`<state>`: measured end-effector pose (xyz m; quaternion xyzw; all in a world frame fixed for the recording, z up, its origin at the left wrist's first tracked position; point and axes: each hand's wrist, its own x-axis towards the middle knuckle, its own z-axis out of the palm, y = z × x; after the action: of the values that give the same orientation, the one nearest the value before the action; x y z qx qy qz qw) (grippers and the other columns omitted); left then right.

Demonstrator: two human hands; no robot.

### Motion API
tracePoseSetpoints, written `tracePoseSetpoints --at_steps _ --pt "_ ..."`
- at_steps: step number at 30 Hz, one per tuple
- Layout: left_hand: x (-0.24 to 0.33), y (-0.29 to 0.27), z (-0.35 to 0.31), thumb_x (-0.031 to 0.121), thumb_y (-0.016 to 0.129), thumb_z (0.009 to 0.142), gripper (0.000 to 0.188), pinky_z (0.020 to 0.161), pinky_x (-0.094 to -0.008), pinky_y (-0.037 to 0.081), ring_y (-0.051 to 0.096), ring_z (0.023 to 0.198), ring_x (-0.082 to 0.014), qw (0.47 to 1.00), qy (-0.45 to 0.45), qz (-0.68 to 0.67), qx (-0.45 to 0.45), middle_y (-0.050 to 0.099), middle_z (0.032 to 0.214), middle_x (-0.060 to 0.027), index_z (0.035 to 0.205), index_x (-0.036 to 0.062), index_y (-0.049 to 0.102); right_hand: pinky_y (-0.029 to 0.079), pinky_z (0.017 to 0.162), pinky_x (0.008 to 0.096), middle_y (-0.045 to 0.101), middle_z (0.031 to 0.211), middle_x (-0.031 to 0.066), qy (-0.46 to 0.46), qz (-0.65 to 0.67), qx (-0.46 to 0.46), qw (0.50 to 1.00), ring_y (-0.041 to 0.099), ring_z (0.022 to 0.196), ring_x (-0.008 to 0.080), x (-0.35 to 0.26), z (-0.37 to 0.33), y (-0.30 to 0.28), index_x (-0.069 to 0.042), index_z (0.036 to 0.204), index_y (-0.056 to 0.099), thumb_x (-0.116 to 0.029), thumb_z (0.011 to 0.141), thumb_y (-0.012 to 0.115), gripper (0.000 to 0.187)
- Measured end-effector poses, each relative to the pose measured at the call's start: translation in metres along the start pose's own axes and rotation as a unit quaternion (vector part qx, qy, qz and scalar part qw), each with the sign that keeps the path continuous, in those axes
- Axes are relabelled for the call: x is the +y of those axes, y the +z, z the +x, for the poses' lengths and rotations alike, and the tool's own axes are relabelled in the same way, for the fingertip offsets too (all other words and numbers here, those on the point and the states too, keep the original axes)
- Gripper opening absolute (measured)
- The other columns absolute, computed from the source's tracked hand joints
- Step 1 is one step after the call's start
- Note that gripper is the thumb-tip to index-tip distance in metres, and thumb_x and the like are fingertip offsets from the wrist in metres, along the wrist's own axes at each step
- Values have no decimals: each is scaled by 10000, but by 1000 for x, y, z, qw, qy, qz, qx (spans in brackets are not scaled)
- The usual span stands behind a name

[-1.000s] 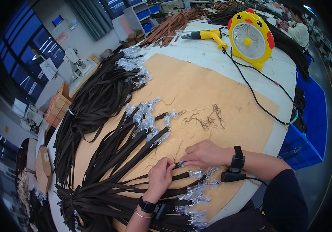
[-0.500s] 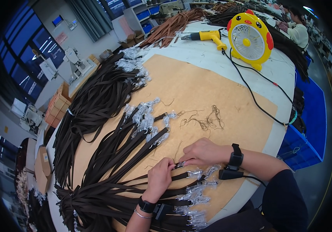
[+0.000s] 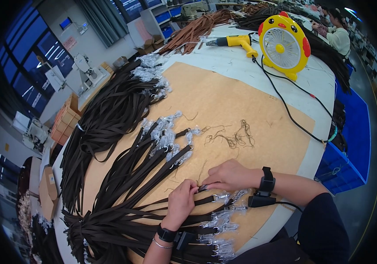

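My left hand [image 3: 181,199] pinches one dark brown strap [image 3: 153,203] close to its end. Just right of it, my right hand [image 3: 229,174] has thumb and fingers closed on the same strap end [image 3: 203,188]; the fingers partly hide what is there. Below both hands lie several more dark straps [image 3: 171,229] from the same tied bundle, their metal clips wrapped in clear plastic [image 3: 223,220]. A second group of straps [image 3: 127,169] stretches above my left hand, also with plastic-wrapped clips [image 3: 166,138].
Loose threads [image 3: 236,136] lie on the tan board [image 3: 276,127]. A larger strap pile [image 3: 109,101] is at the far left. Farther back are a yellow heat gun [image 3: 236,41] and a yellow chick-shaped fan [image 3: 283,48] with a black cord. A blue crate [image 3: 351,163] stands right; another person sits far right.
My right hand has shifted very slightly at the strap end, where a bit more of the dark piece shows between the fingers. The left hand stays in place.
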<state>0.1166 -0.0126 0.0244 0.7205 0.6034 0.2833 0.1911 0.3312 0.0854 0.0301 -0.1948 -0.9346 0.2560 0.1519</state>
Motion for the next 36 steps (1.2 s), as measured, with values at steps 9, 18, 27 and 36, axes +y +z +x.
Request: tracePoseSetpoints --at_steps 9,18,27,36 --pt "-4 2 0 -15 591 931 54 628 -346 515 678 686 -269 1000 0 -18 17 666 775 -120 962 19 564 521 694 402 682 881 66 -29 -2 13 999 685 822 286 1 2 2 -146 1045 736 -354 943 616 261" --pt "-14 -2 5 -23 583 938 43 573 -282 462 581 591 -158 997 -26 -61 43 606 702 -74 950 5 552 514 693 437 695 866 118 57 24 -2 998 677 807 328 2 -5 1 -93 963 689 -369 821 686 311" --pt "-24 -26 57 -22 654 872 92 652 -326 494 617 695 -252 995 73 17 67 606 791 -130 937 -11 590 504 687 457 683 787 179 60 95 2 994 663 765 375 -2 0 0 -43 895 685 -324 780 667 304" --pt "-22 -48 58 -10 681 850 297 733 -293 514 633 822 -150 960 40 -55 -272 662 870 -59 1144 15 647 470 588 365 631 666 123 73 281 11 957 598 589 228 4 -1 1 -30 885 674 -259 823 664 238"
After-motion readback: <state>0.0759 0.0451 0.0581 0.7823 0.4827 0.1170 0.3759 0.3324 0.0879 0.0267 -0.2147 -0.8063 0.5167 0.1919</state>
